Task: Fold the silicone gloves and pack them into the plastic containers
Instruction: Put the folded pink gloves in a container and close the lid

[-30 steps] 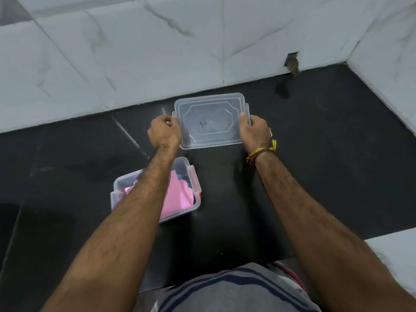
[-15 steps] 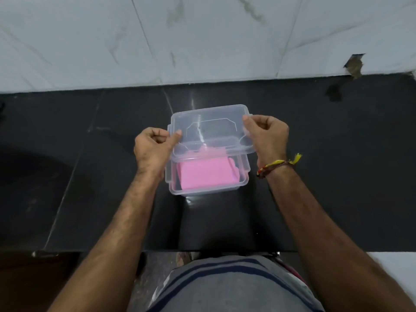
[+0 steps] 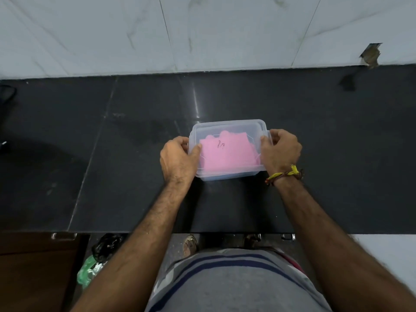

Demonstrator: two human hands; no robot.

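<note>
Here, at the far left, the dark counter [image 3: 126,154] runs wide beneath a pale marble wall [image 3: 112,34], and below its front edge a brown cabinet [image 3: 33,271] shows, with a black and green bag [image 3: 99,260] on the floor beside it. Moving in, the left hand [image 3: 177,158] is curled against the left end of the box [image 3: 227,175], its thumb lying on the lid [image 3: 229,127] near the corner and its fingers hidden down the side. The box stands on the counter near the middle, a little back from the front edge, with the clear lid lying level on top of it; whether it is clicked fast cannot be told. Through the lid a folded pink glove [image 3: 227,156] fills most of the inside, and a small dark scribble is on the lid above it. The right hand [image 3: 281,152] grips the right end in the same manner, thumb on the lid, fingers wrapped around the edge; a yellow and brown thread band [image 3: 284,175] circles that wrist. Further right the counter is bare and dark, and a chipped hole [image 3: 370,55] breaks the wall's lower edge. Below, a grey striped shirt [image 3: 236,282] fills the bottom.
</note>
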